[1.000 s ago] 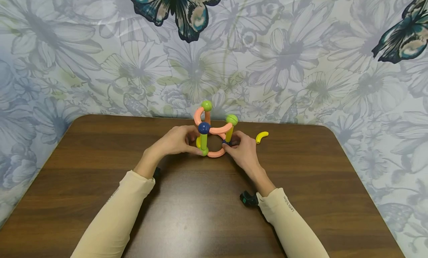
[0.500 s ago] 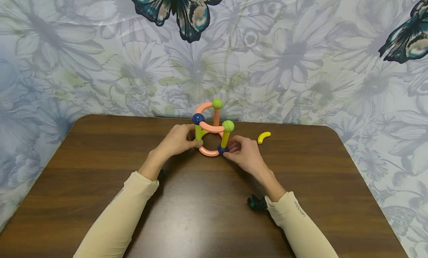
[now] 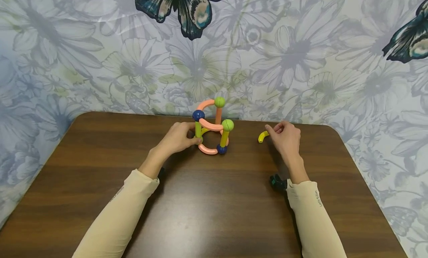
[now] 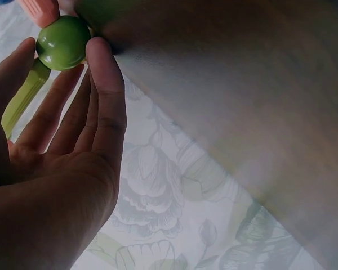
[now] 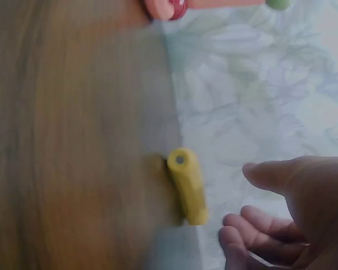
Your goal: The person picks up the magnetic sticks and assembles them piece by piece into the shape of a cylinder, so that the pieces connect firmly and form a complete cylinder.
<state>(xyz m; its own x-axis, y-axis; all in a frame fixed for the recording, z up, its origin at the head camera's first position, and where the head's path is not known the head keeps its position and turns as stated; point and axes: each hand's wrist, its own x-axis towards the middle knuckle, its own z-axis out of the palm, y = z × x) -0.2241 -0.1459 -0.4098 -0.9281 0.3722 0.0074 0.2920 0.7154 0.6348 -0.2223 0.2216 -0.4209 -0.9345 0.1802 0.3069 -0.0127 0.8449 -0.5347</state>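
We have a small plastic frame of salmon-pink curved rods, green and yellow straight rods and blue and green balls (image 3: pixel 211 128) standing near the far edge of the dark brown wooden worktop (image 3: pixel 200 198). Our left hand (image 3: pixel 178 137) steadies it at its left side: in the left wrist view the thumb and fingertips (image 4: pixel 104 62) pinch the lower green ball (image 4: pixel 62 42) where a green ribbed rod (image 4: pixel 22 98) and a pink rod end meet.

Our right hand (image 3: pixel 287 138) is well apart from the frame, off to the right, its fingers loosely curled and holding nothing. It sits just beside the short curved yellow plastic rod (image 3: pixel 263 136), which lies loose on the worktop close to the flower-printed wall cloth (image 3: pixel 301 57). In the right wrist view the fingertips (image 5: pixel 265 174) are near the yellow rod (image 5: pixel 187 185) but not on it.

We judge the frame to be the weak point. Only one hand braces it, at a single low joint, so a squeeze or a nudge there could twist the upper balls off their rods or tip the whole thing. The yellow rod is small and rounded; a careless pinch could roll it toward the wall or off the rear edge. Carrying it back, a knock against the top green ball (image 3: pixel 219 102) could collapse the upper arch.
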